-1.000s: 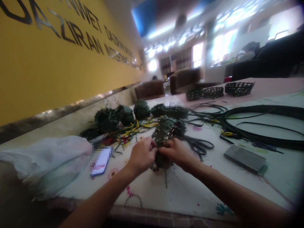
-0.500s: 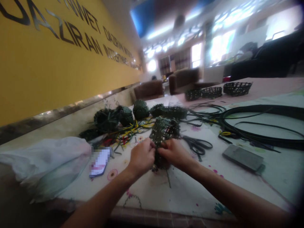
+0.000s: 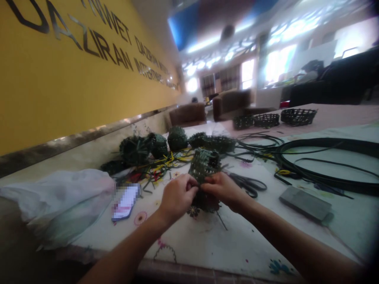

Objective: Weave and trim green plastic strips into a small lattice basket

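Observation:
A dark green woven basket (image 3: 205,161) stands in front of me on the flowered tablecloth, its strips crossing with small gaps. My left hand (image 3: 180,193) is closed at its near left side, thumb and fingertips pinched against the weave. From the right, my right hand (image 3: 220,187) pinches the same wall, close to the left fingertips. Any single strip between the fingers is too small and blurred to make out. A loose strip end sticks out below the basket toward me. Black-handled scissors (image 3: 251,183) lie just right of my right hand.
Several woven green pieces (image 3: 177,138) line the back left, with yellow and red strips (image 3: 166,161) before them. A phone (image 3: 126,201) and a white plastic bag (image 3: 68,205) lie left. On the right are a coil of strip (image 3: 325,185), a grey block (image 3: 306,203) and small open baskets (image 3: 299,117).
The basket has turned slightly between my hands, and its loose strip end now points further right. My fingers have shifted a little on the weave. The whole view has moved slightly.

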Action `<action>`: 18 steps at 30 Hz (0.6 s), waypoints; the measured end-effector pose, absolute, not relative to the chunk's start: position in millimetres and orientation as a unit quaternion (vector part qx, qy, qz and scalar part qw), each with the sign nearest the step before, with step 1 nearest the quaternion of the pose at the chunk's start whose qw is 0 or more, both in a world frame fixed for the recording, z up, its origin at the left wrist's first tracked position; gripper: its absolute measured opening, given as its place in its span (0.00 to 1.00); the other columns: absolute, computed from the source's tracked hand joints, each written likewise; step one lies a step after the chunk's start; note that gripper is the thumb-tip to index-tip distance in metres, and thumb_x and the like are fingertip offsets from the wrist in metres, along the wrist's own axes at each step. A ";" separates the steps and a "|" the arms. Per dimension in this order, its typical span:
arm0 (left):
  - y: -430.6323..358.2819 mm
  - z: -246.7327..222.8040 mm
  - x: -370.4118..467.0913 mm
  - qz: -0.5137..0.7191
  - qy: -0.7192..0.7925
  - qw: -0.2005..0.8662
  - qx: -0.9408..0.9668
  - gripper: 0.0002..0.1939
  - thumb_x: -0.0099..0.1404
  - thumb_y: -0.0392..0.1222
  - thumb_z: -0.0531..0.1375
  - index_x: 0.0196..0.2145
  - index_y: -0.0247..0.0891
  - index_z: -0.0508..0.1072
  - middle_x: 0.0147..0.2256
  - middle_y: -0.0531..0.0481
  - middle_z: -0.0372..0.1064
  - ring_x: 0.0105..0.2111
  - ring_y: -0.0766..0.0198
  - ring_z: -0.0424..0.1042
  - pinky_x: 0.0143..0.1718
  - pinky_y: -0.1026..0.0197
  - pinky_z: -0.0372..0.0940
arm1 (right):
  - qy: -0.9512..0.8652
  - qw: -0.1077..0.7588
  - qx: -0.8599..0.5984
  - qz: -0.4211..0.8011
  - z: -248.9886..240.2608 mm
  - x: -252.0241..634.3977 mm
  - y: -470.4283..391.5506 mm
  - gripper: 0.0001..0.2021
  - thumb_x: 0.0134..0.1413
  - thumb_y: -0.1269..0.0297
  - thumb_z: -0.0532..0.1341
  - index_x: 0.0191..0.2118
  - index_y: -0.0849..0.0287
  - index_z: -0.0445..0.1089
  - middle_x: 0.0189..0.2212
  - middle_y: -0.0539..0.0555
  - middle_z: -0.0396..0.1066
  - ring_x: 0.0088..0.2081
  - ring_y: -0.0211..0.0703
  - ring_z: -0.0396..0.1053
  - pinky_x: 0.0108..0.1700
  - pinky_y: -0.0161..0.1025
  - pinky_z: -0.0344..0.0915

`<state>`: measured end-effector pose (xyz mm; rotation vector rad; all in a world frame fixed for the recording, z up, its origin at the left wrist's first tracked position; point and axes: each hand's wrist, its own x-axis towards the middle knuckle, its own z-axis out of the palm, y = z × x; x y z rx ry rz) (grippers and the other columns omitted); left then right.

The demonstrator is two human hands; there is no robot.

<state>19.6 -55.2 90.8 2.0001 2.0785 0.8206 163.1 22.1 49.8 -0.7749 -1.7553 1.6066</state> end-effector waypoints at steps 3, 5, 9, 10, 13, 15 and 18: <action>-54.6 85.4 12.5 0.323 0.646 0.050 0.690 0.03 0.60 0.35 0.59 0.34 0.39 0.73 0.33 0.51 0.67 0.33 0.63 0.66 0.37 0.61 0.59 | -0.663 0.292 -0.267 0.636 54.4 170.0 29.6 0.06 0.39 0.64 0.59 0.19 0.59 0.64 0.11 0.47 0.64 0.11 0.33 0.58 0.12 0.30 0.55; -52.5 78.2 7.2 0.367 0.634 0.041 0.680 0.08 0.61 0.37 0.59 0.40 0.38 0.72 0.40 0.48 0.67 0.36 0.62 0.67 0.42 0.58 0.62 | -0.664 0.280 -0.253 0.646 58.8 175.2 34.4 0.07 0.39 0.62 0.60 0.20 0.60 0.65 0.12 0.47 0.65 0.11 0.34 0.59 0.11 0.31 0.56; -43.5 59.1 0.5 0.450 0.606 0.133 0.642 0.28 0.61 0.45 0.61 0.58 0.40 0.63 0.58 0.39 0.57 0.55 0.52 0.64 0.54 0.50 0.62 | -0.672 0.266 -0.236 0.650 64.3 181.6 40.1 0.08 0.39 0.62 0.61 0.23 0.62 0.68 0.12 0.47 0.65 0.12 0.34 0.59 0.11 0.30 0.57; -41.2 54.4 0.7 0.467 0.589 0.189 0.632 0.30 0.62 0.46 0.60 0.61 0.41 0.60 0.61 0.39 0.55 0.58 0.51 0.62 0.56 0.49 0.61 | -0.673 0.264 -0.231 0.651 64.9 182.1 40.6 0.08 0.39 0.62 0.61 0.24 0.62 0.69 0.12 0.47 0.65 0.12 0.34 0.60 0.11 0.30 0.57; -36.5 43.6 6.2 0.510 0.514 0.340 0.601 0.34 0.65 0.46 0.58 0.66 0.45 0.51 0.65 0.42 0.52 0.62 0.53 0.59 0.60 0.49 0.58 | -0.674 0.256 -0.224 0.655 65.2 182.7 41.2 0.08 0.39 0.62 0.62 0.24 0.62 0.68 0.12 0.46 0.65 0.12 0.34 0.60 0.12 0.30 0.58; -35.6 39.4 12.1 0.526 0.489 0.375 0.586 0.35 0.66 0.44 0.55 0.68 0.46 0.46 0.66 0.44 0.53 0.63 0.55 0.58 0.62 0.50 0.56 | -0.677 0.249 -0.222 0.656 65.0 183.0 41.7 0.08 0.40 0.61 0.62 0.24 0.62 0.68 0.12 0.47 0.65 0.12 0.34 0.61 0.12 0.30 0.59; -36.6 36.1 19.7 0.533 0.517 0.332 0.582 0.34 0.67 0.43 0.52 0.68 0.44 0.46 0.67 0.47 0.52 0.65 0.57 0.54 0.65 0.51 0.52 | -0.680 0.243 -0.221 0.655 64.6 183.1 42.4 0.08 0.41 0.61 0.61 0.24 0.61 0.67 0.12 0.47 0.66 0.12 0.33 0.60 0.13 0.30 0.59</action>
